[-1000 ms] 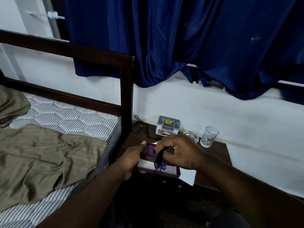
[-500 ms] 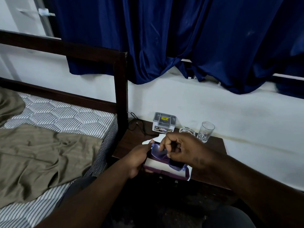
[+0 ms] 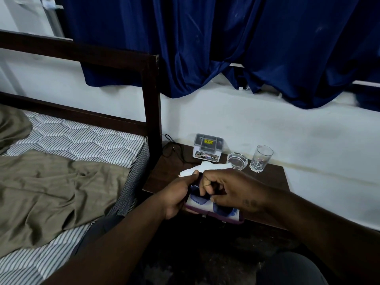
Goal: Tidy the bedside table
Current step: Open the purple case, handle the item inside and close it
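An open purple glasses case with a white lining rests at the front edge of the dark wooden bedside table. My left hand grips its left end, thumb on top. Blue-lensed sunglasses lie inside the case. My right hand is curled over them, its fingertips pinching the frame near the middle. The right part of the sunglasses is hidden under my wrist.
At the back of the table stand a grey organizer box, a glass ashtray and a drinking glass. White paper lies behind my hands and a black cable at the back left. The bed's headboard post borders the table's left.
The sunglasses, held folded above the case by my right hand a second ago, now lie down inside it. My left hand has kept its hold on the case.
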